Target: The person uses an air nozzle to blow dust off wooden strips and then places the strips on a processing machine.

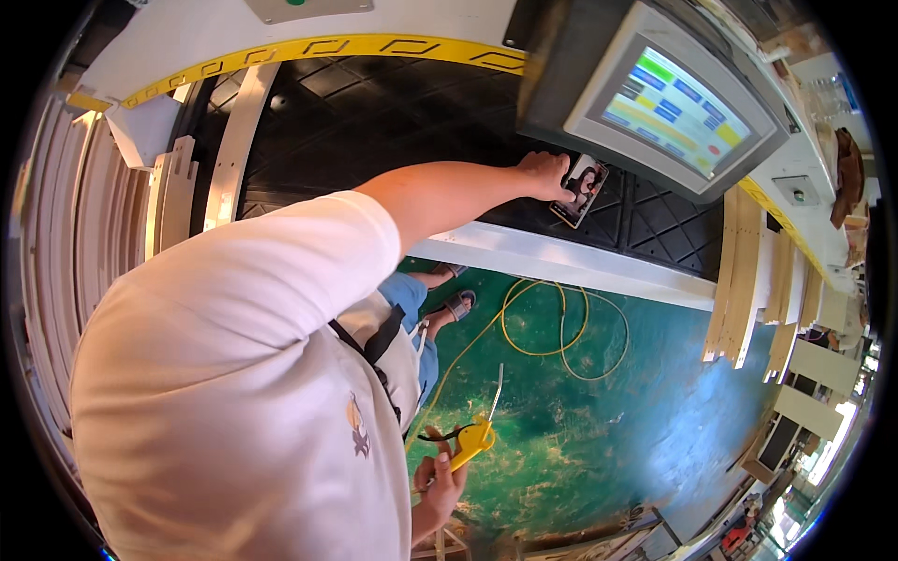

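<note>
My left arm stretches across the picture, and my left hand [546, 177] grips the edge of a phone [582, 191] with a portrait picture on its upper face. The phone is over a black, ridged surface [402, 112], below a touch-screen panel. Lower down, my right hand [440, 481] is closed round the handle of a yellow air blow gun [472, 443]. Its thin metal nozzle [497, 391] points up the picture, away from my hand, above the green floor.
A grey control panel [673, 103] with a lit screen juts over the black surface. A white rail [571, 262] borders that surface. A yellow hose [505, 313] loops on the green floor [599, 421]. Pale boards [739, 271] stand at the right, more strips [89, 243] at the left.
</note>
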Demonstrator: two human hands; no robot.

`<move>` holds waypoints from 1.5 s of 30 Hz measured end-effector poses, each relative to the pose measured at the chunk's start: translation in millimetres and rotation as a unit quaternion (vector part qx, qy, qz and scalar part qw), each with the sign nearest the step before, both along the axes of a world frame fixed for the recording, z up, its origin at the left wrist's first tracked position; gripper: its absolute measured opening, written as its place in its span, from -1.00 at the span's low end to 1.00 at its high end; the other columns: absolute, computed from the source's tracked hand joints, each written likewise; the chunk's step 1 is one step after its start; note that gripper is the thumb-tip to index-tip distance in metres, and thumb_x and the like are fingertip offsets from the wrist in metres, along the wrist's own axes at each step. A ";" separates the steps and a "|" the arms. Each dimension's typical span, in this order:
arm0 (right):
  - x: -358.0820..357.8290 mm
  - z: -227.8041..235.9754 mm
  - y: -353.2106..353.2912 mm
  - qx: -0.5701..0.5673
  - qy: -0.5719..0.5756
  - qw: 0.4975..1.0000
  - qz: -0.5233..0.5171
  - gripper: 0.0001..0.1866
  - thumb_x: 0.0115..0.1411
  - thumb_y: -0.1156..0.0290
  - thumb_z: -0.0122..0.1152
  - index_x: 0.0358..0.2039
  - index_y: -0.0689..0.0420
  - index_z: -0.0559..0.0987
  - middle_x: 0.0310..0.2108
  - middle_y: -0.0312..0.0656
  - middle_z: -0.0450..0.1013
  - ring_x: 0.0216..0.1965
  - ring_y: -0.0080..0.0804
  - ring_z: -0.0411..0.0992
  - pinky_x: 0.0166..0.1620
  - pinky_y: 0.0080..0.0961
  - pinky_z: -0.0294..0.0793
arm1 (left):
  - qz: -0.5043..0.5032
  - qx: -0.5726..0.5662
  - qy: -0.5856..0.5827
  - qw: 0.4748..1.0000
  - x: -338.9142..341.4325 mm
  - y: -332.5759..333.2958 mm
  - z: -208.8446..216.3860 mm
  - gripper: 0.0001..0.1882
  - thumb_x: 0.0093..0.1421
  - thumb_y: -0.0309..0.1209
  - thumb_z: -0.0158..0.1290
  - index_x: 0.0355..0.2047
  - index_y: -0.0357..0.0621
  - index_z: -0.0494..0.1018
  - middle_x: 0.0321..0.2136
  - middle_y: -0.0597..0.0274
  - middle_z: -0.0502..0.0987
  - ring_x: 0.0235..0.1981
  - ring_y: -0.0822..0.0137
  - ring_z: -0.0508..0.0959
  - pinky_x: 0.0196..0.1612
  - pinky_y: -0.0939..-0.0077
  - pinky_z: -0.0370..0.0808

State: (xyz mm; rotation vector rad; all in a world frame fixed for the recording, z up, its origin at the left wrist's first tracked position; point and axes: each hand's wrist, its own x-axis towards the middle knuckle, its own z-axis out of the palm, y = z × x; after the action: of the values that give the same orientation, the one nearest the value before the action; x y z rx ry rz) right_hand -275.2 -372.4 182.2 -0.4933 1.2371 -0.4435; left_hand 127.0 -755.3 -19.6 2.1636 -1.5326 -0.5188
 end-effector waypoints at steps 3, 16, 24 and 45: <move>-5.6 -8.2 14.0 0.040 -0.038 0.998 -0.042 -0.31 0.43 0.37 0.16 0.49 0.15 0.14 0.20 0.15 0.48 -0.71 -0.60 0.18 -0.65 -0.59 0.21 | 0.073 0.061 0.037 0.995 2.6 -26.4 -7.8 -0.49 0.23 0.15 0.14 -0.22 -0.08 0.61 -0.34 0.04 0.71 -0.23 -0.02 0.72 -0.18 0.02 0.61; -2.7 -25.2 -23.1 0.050 -0.110 0.993 0.015 -0.31 0.48 0.23 0.12 0.48 0.17 0.13 0.25 0.22 0.43 -0.69 -0.61 0.19 -0.61 -0.59 0.23 | 0.019 0.021 0.166 0.986 19.5 -19.6 -18.7 -0.53 0.23 0.09 0.24 -0.26 -0.10 0.63 -0.24 0.10 0.72 -0.18 0.13 0.71 -0.12 0.25 0.59; 2.9 -34.5 -8.5 0.048 -0.146 0.988 -0.007 -0.13 0.41 -0.17 0.16 0.47 0.16 0.15 0.22 0.19 0.45 -0.70 -0.66 0.14 -0.63 -0.67 0.08 | -0.029 0.003 0.134 0.990 25.5 -21.5 -24.9 -0.41 -0.04 0.07 0.46 -0.23 -0.16 0.61 -0.25 0.07 0.69 -0.19 0.15 0.69 -0.15 0.29 0.58; 46.0 -7.7 -35.7 0.036 -0.062 0.996 0.061 0.05 0.34 -0.50 -0.14 0.53 0.09 0.09 0.28 0.11 0.42 -0.72 -0.58 0.19 -0.66 -0.61 0.15 | 0.017 -0.137 0.321 0.937 60.4 81.2 -9.4 -0.73 0.37 -0.19 0.16 -0.13 -0.13 0.62 -0.22 0.11 0.72 -0.18 0.17 0.73 -0.08 0.33 0.62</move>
State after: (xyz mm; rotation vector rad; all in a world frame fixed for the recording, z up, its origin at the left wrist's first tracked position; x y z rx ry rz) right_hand -229.1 -408.1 174.4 -0.4694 1.0926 -0.3197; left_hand 187.5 -674.1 -29.0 1.5824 -1.1182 -0.8417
